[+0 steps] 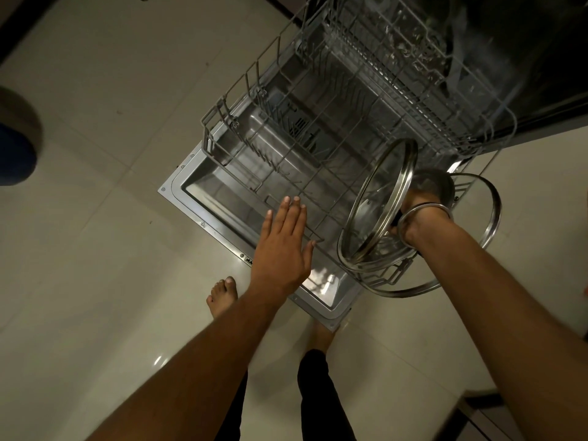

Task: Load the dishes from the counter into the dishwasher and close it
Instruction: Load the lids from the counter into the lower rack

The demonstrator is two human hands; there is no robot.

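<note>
The dishwasher door (pixel 203 198) lies open and flat over the floor, with the lower wire rack (pixel 286 160) pulled out over it. My left hand (pixel 283 246) hovers flat with fingers spread above the rack's near edge, holding nothing. My right hand (pixel 413 218), with a metal bangle on the wrist, grips glass lids with steel rims. One lid (pixel 378 202) stands tilted on edge over the rack's near right corner. A larger lid's rim (pixel 490 218) shows behind my wrist. A small steel bowl (pixel 436 184) is beside my fingers.
The upper rack (pixel 397 58) is also pulled out at the top, holding some clear glassware. My bare feet (pixel 222 297) stand on pale glossy floor tiles just in front of the door. A dark rounded object (pixel 16 138) sits at the left edge.
</note>
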